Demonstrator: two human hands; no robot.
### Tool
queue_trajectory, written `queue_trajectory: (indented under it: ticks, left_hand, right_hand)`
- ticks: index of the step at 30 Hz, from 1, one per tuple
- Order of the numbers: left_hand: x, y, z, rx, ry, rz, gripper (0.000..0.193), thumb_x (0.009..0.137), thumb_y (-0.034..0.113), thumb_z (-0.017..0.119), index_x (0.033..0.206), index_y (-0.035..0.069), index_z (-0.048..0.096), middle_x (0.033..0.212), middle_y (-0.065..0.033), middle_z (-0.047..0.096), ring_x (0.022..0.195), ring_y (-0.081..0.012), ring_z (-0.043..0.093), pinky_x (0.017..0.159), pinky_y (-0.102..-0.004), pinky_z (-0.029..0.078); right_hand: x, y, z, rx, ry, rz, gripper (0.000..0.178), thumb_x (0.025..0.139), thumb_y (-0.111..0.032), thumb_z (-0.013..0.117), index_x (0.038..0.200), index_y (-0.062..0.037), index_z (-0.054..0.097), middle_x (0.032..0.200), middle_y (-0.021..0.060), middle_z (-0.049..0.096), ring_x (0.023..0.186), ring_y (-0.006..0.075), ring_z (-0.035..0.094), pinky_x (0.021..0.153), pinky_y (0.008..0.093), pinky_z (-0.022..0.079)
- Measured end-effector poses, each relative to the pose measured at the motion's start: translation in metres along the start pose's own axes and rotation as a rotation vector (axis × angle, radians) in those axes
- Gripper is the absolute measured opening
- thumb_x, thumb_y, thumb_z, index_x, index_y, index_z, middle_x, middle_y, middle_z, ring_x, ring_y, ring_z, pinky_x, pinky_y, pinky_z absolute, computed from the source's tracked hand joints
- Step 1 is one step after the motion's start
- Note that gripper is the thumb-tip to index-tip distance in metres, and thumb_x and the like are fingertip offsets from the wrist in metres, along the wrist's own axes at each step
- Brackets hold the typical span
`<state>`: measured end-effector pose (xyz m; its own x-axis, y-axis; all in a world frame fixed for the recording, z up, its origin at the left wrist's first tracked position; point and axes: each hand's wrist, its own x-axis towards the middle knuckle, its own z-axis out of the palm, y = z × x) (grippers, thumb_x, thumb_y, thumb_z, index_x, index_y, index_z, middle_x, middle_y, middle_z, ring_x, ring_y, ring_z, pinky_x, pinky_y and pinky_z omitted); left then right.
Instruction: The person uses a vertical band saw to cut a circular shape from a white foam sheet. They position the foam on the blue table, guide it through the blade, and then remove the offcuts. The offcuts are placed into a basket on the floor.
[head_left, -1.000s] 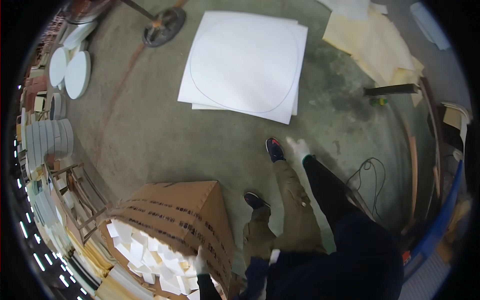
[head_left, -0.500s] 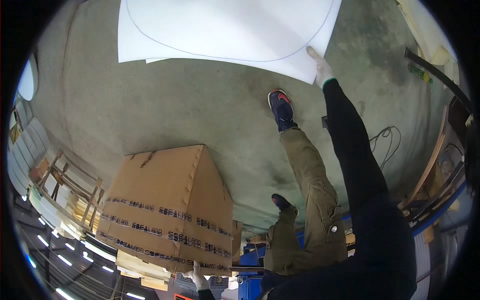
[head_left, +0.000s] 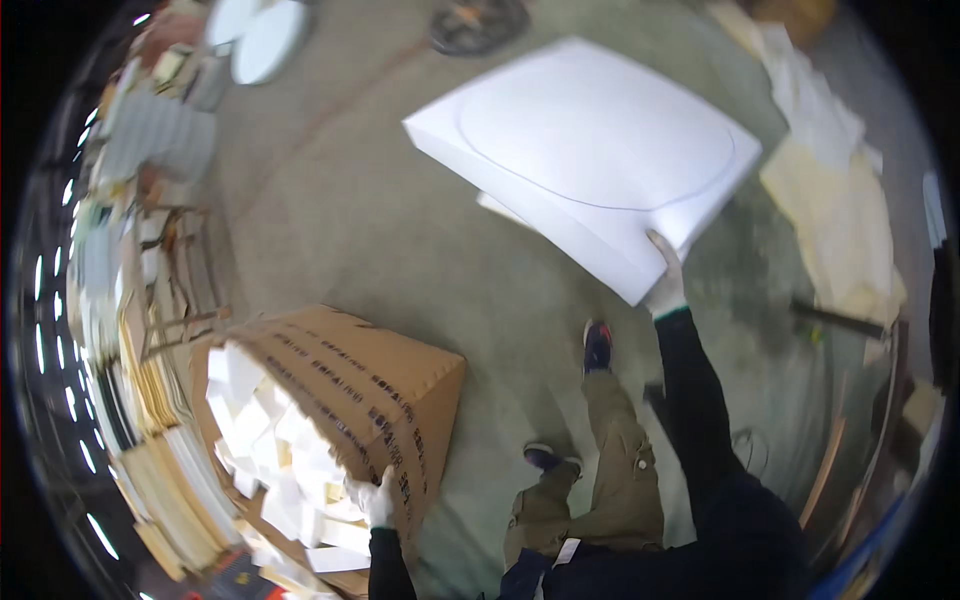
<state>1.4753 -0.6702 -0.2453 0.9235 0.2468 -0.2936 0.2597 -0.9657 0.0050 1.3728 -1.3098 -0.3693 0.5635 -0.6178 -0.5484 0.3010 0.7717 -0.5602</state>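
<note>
From my remote seat I see the right hand [head_left: 665, 285], in a white glove, closed on the near edge of a large white foam board [head_left: 585, 160] — thumb on top, fingers hidden under the edge. The board is lifted clear of the grey floor [head_left: 400, 230] and tilted, its far end toward the top of the view, with a thin curved line drawn across its upper face. A second white sheet [head_left: 500, 210] peeks out just below its left edge; I cannot tell whether the two touch.

The left hand [head_left: 375, 498], also gloved in white, is clamped on the rim of a brown cardboard box [head_left: 370, 385] at lower left. The box leans over on its side and is packed with white foam offcuts [head_left: 270, 450].

Between the two hands I see my khaki trouser legs and two dark shoes [head_left: 597, 345] on the floor. Stacks of white discs [head_left: 255, 35] sit at the top left, flat boards [head_left: 150, 440] lean along the left wall, and crumpled yellowish sheets [head_left: 840, 220] lie at the right — well apart from the lifted board.
</note>
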Motion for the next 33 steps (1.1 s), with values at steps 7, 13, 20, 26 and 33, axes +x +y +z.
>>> queue_trajectory:
  ticks: [7, 13, 20, 26, 33]
  left_hand:
    - [-0.043, 0.004, -0.052, -0.597, 0.05, 0.185, 0.113, 0.073, 0.05, 0.083, 0.151, -0.012, 0.03, 0.151, -0.0343, 0.041, 0.144, -0.0444, 0.036, 0.12, -0.0438, 0.029]
    - [-0.202, -0.094, -0.063, -0.907, 0.297, 0.158, 0.056, 0.082, 0.036, 0.079, 0.125, 0.003, 0.062, 0.129, -0.0218, 0.061, 0.126, -0.0387, 0.054, 0.108, -0.0462, 0.043]
    - [-0.426, -0.267, -0.037, -1.108, 0.554, -0.507, 0.03, 0.088, 0.027, 0.059, 0.076, 0.0, 0.058, 0.075, -0.0249, 0.06, 0.072, -0.0439, 0.062, 0.065, -0.0499, 0.048]
    - [-0.579, -0.333, -0.022, -1.217, 1.057, -1.031, 0.012, 0.085, 0.018, 0.064, 0.083, 0.006, 0.064, 0.074, -0.0161, 0.064, 0.073, -0.0375, 0.065, 0.07, -0.0453, 0.053]
    - [-0.778, -0.43, 0.032, -0.516, 1.564, -1.307, 0.015, 0.087, 0.022, 0.074, 0.09, 0.007, 0.073, 0.094, -0.0139, 0.067, 0.091, -0.0327, 0.065, 0.081, -0.0426, 0.054]
  right_hand:
    - [-0.198, -0.107, 0.226, 0.162, -0.777, -0.168, 0.052, 0.103, -0.032, 0.051, 0.143, 0.0007, 0.05, 0.142, 0.0194, 0.056, 0.127, 0.0309, 0.056, 0.106, 0.0408, 0.048]
    - [-0.37, -0.119, 0.369, -0.012, -1.08, -0.211, 0.052, 0.104, -0.035, 0.05, 0.143, -0.0001, 0.05, 0.141, 0.0187, 0.057, 0.127, 0.0306, 0.056, 0.106, 0.0411, 0.047]
    - [-0.531, 0.063, 0.485, -0.235, -1.454, 0.094, 0.053, 0.104, -0.037, 0.049, 0.143, -0.001, 0.05, 0.14, 0.018, 0.057, 0.126, 0.0303, 0.056, 0.106, 0.0414, 0.047]
    - [-0.781, 0.262, 0.471, -0.276, -1.77, 0.473, 0.054, 0.105, -0.04, 0.048, 0.143, -0.0017, 0.05, 0.139, 0.0174, 0.058, 0.126, 0.03, 0.056, 0.106, 0.0417, 0.046]
    - [-1.064, 0.389, 0.348, -0.243, -2.05, 0.862, 0.054, 0.106, -0.043, 0.046, 0.143, -0.0026, 0.05, 0.137, 0.0167, 0.058, 0.125, 0.0297, 0.055, 0.107, 0.0421, 0.045]
